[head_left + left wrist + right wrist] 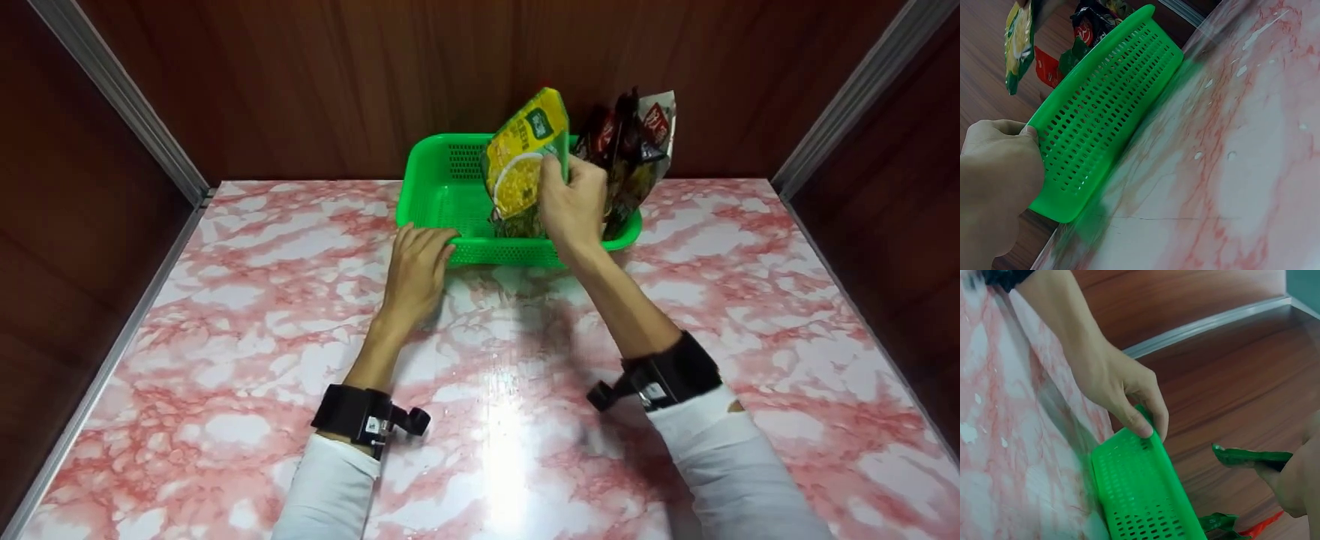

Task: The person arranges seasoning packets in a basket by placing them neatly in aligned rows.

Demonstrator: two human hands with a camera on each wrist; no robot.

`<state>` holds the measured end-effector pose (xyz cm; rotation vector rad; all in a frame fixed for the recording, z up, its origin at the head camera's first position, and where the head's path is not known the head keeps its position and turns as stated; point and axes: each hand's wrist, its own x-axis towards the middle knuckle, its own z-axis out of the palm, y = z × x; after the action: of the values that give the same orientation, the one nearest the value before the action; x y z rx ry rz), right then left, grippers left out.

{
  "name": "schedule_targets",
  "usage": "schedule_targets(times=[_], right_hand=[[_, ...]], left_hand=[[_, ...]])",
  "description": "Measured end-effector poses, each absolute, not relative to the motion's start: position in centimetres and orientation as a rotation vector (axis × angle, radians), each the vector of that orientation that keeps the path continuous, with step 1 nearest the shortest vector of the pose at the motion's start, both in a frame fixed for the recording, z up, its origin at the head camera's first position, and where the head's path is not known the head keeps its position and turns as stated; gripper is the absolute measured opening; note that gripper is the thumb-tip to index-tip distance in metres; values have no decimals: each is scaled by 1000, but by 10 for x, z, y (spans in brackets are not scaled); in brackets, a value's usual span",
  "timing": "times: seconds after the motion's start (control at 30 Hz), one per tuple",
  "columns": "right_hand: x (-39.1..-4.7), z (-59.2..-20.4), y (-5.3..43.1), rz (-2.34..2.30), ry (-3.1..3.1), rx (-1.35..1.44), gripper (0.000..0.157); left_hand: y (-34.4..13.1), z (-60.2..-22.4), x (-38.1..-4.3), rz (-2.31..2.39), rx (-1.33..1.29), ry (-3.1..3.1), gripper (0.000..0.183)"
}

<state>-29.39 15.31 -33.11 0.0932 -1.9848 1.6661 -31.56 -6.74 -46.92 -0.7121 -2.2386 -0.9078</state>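
A green plastic basket (510,253) with perforated sides stands against the back panel. My left hand (416,270) grips its rim at the front left corner, thumb on the near side and fingers over the edge, as the left wrist view also shows. With thumb and curled fingers, my right hand (574,199) holds a yellow and green food packet (517,172) by its right edge, tilted above the basket. The packet's front bears a picture of a bowl of yellow food. Dark packets (626,165) stand upright in the basket's right end, partly hidden by the right hand.
Low in the basket, beneath the yellow packet, is another packet (521,225), mostly covered. A red packet corner (1048,67) pokes over the rim in the left wrist view. Brown wood panels (300,90) enclose the pink and white marbled table (247,322) at the back and sides.
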Motion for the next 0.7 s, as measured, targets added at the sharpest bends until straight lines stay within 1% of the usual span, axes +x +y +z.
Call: schedule_targets(times=[0.17,0.27,0.4,0.53,0.7], right_hand=[[-308,-331,138,1481,-2175,-7,47],[-315,-334,128,1367,-2258,-51,41],[-324,-345,116,1243,-2338,-53,35],[-329,-357,105,1174,-2387,8,37],[-333,-370,95,1144,-2414,81,43]], left_hand=[[-67,-469,-316,-899,-716,-2237,25],[-68,-468,-316,-897,-716,-2239,24],[-68,-467,-316,-889,-712,-2247,23],[-68,-467,-316,-884,-711,-2248,22],[-68,-468,-316,-891,-707,-2245,21]])
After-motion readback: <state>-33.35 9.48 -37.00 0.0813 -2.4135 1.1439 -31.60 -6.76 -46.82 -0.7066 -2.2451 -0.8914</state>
